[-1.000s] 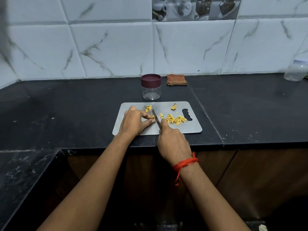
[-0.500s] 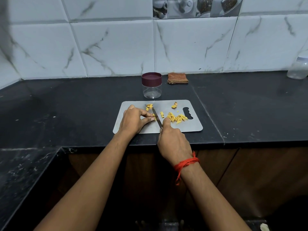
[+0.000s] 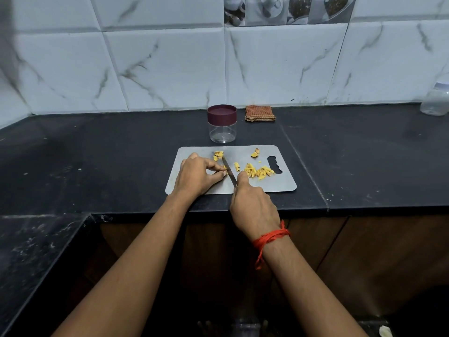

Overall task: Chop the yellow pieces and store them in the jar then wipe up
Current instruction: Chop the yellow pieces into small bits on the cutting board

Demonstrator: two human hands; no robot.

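Yellow pieces lay scattered on the cutting board; the left hand pinched one, mostly hiding it. The right hand gripped the knife, its handle concealed. The lidded jar stood behind on the bench.

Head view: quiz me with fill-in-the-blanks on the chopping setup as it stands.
1. The right grip holds the ____ over the board.
2. The jar behind the board has its lid ____.
3. The cloth lies to the jar's ____.
4. The left grip pinches a ____ piece.
Missing: knife; on; right; yellow.
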